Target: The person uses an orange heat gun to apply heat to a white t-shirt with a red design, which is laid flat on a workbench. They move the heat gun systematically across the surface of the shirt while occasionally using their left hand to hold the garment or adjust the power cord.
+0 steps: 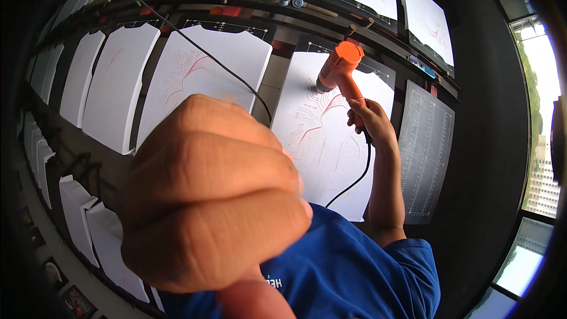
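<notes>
Gripping an orange heat gun (345,66) over a printed white fabric panel (339,142), with the fingers of the right hand (377,123) wrapped round the handle (353,90).
Slanting the barrel down and leftward, with nozzle (323,86) near the print; running the handle back into the right hand, nearer than the left. Clenching the fingers of the left hand (212,195) into a large foreground fist, left of the gun; cannot tell around what, if anything.

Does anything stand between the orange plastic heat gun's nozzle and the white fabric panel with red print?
Nothing visible: the orange, pistol-shaped heat gun, gripped in the right hand, points its dark nozzle toward the white, red-printed fabric panel.
</notes>
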Demonstrator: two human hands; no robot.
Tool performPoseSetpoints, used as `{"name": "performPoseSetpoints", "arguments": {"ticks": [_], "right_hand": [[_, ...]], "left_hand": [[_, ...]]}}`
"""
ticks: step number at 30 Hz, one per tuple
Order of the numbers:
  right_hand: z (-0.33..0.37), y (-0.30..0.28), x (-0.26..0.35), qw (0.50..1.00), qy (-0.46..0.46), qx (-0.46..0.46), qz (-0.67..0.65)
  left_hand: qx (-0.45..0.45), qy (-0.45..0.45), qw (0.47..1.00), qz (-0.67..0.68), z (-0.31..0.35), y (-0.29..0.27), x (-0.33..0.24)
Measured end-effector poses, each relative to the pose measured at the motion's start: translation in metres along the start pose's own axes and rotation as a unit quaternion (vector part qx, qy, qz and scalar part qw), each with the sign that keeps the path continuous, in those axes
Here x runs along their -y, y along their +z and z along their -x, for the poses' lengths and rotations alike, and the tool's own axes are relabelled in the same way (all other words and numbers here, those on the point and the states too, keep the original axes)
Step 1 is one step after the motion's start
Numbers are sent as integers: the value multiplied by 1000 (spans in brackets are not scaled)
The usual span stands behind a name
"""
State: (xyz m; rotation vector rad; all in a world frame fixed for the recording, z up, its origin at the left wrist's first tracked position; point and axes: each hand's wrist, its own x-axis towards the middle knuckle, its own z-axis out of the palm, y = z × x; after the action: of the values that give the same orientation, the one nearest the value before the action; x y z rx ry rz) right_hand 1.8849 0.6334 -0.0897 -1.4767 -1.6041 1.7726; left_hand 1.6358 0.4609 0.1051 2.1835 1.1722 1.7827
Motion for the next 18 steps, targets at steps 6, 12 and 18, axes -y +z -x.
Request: {"name": "performPoseSetpoints", "arguments": {"ticks": [6, 12, 18], "right_hand": [[-1, 6, 1, 1000, 4, 18, 9], [27, -3, -4, 997, 41, 60, 20], [-4, 16, -3, 999, -13, 40, 4]], "left_hand": [[60, 121, 991, -4, -11, 5, -23], [66, 157, 985, -8, -14, 16, -19], [67, 165, 984, -25, -14, 15, -24]]}}
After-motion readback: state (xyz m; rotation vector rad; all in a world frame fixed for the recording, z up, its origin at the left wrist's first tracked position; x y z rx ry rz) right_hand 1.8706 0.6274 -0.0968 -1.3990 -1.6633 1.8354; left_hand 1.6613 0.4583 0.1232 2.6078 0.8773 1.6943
